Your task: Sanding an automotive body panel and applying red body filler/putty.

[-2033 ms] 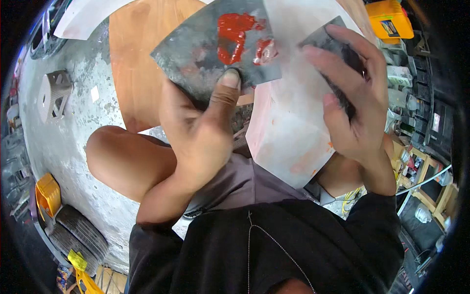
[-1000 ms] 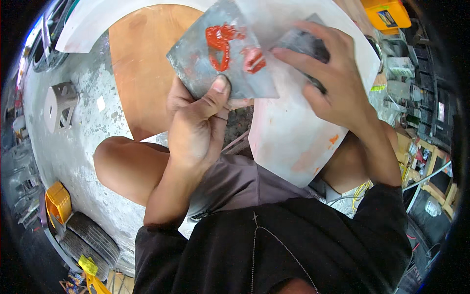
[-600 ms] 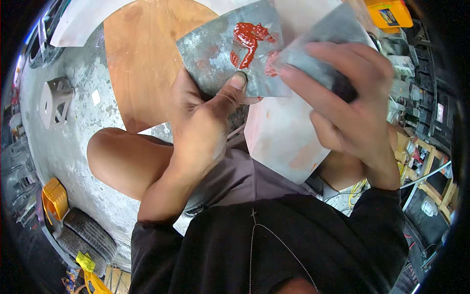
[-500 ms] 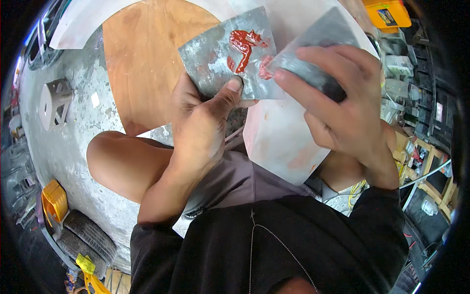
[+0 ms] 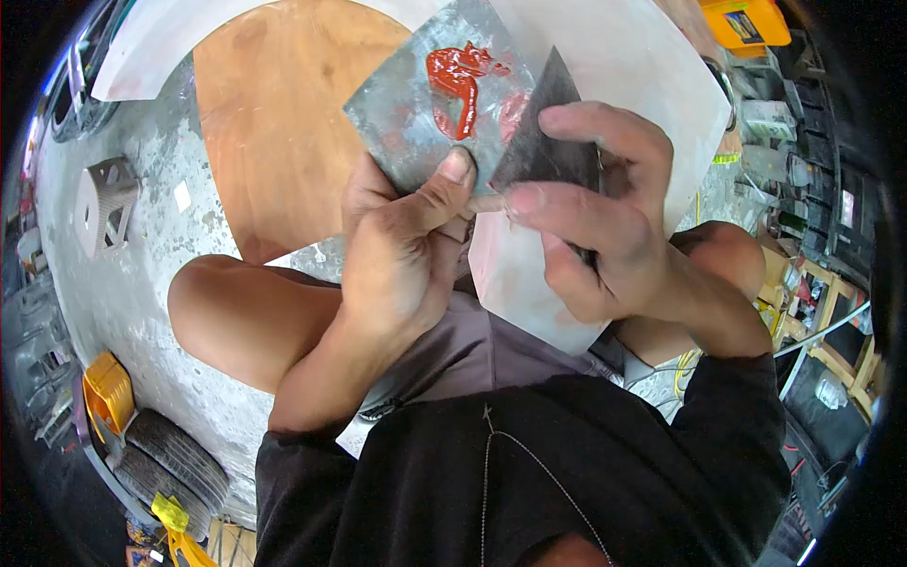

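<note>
My left hand [image 5: 402, 241] is shut on a grey square spreader plate [image 5: 397, 118], thumb on top at its lower edge. A glossy blob of red paste [image 5: 449, 71] and a paler pink smear lie on the plate. My right hand [image 5: 609, 213] grips a dark, thin spreader blade [image 5: 539, 132] at the plate's right edge, its index fingertip near the plate's lower right corner. Beneath both hands, a whitish, pink-stained curved panel [image 5: 529, 283] reaches over my lap, with a plywood board [image 5: 274, 123] to its left.
A plastic stool [image 5: 99, 208] stands on the mottled concrete floor at left. Tyres [image 5: 175, 454] and a yellow container [image 5: 109, 387] lie at lower left. A yellow case [image 5: 746, 21] sits at top right; wooden frames [image 5: 831, 340], hoses and assorted containers crowd the right.
My right hand has moved down and left, and its blade is turned steeper, showing a darker face beside the plate. The left hand and plate have shifted slightly.
</note>
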`<state>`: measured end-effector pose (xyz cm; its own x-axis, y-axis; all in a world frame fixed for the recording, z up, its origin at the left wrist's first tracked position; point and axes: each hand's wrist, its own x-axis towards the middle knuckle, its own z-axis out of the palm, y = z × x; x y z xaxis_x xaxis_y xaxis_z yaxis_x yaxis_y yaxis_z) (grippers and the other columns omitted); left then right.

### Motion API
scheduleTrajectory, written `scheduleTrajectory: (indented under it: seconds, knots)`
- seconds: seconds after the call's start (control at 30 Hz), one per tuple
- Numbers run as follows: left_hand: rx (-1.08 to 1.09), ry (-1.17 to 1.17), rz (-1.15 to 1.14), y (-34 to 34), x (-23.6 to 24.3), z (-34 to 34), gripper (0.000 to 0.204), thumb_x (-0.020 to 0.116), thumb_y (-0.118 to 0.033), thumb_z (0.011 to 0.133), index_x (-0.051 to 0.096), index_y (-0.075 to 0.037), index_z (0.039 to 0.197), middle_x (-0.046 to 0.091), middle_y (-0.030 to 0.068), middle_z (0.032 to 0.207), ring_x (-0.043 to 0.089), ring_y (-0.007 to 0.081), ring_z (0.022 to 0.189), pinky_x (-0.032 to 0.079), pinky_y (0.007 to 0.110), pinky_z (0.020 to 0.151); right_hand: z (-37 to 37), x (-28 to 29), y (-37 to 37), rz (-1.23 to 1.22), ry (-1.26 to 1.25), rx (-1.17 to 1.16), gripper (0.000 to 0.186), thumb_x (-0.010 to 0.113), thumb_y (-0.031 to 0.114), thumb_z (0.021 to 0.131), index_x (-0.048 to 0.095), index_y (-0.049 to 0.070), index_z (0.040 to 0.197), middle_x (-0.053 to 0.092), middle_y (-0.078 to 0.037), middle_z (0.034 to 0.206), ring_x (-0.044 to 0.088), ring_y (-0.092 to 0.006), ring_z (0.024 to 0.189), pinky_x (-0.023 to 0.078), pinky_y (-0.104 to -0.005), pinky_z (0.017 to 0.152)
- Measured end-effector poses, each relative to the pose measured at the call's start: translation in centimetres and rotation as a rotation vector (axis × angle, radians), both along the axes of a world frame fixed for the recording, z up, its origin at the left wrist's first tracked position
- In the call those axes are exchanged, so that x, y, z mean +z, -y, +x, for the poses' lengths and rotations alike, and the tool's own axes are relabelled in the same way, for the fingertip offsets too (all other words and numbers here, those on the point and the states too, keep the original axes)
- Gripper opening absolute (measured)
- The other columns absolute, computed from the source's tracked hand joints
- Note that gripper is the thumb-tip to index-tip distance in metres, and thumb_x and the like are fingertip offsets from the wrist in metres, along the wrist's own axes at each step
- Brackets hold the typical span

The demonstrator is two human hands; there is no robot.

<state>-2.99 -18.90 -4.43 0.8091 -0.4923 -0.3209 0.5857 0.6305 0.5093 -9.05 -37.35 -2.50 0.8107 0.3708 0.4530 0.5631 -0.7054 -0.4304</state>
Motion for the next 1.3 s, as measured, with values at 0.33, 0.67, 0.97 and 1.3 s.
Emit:
scheduleTrajectory:
  seconds: [0.33, 0.67, 0.97, 1.3]
  knots:
    - [0.167, 0.253, 0.199, -1.2, 0.2, 0.4, 0.036, 0.055, 0.006, 0.092, 0.047, 0.004, 0.126, 0.060, 0.0156, 0.120, 0.062, 0.0240, 0.106, 0.054, 0.036, 0.089, 0.6, 3.0, 0.5, -0.033, -0.090, -0.202, 0.050, 0.053, 0.001, 0.071, 0.060, 0.003, 0.120, 0.045, -0.021, 0.134, 0.047, -0.0337, 0.118, 0.039, -0.0411, 0.101]
    - [0.226, 0.604, 0.592, 0.3, 0.2, -1.1, 0.036, 0.063, 0.002, 0.090, 0.046, 0.002, 0.123, 0.061, 0.0111, 0.112, 0.060, 0.0167, 0.097, 0.050, 0.028, 0.084, 0.1, 3.0, -1.2, -0.349, -0.074, -0.261, 0.060, 0.057, 0.003, 0.059, 0.068, 0.017, 0.117, 0.053, -0.012, 0.126, 0.048, -0.0350, 0.112, 0.040, -0.0455, 0.095]
    - [0.280, 0.526, 0.422, -1.5, 1.4, 1.2, 0.035, 0.057, 0.006, 0.091, 0.045, 0.003, 0.124, 0.058, 0.0151, 0.118, 0.060, 0.0203, 0.105, 0.051, 0.035, 0.092, 0.3, 4.1, -0.6, -0.354, -0.205, -0.163, 0.062, 0.057, 0.004, 0.060, 0.066, 0.016, 0.120, 0.052, -0.013, 0.127, 0.048, -0.0362, 0.112, 0.041, -0.0467, 0.096]
    - [0.158, 0.147, 0.045, -1.3, 0.4, 2.1, 0.037, 0.049, 0.005, 0.094, 0.043, 0.001, 0.130, 0.058, 0.0145, 0.123, 0.061, 0.0236, 0.111, 0.057, 0.039, 0.092, 0.3, 3.7, -0.6, 0.142, -0.053, -0.006, 0.041, 0.057, 0.003, 0.069, 0.065, 0.011, 0.108, 0.047, -0.026, 0.127, 0.052, -0.0345, 0.108, 0.049, -0.0432, 0.087]
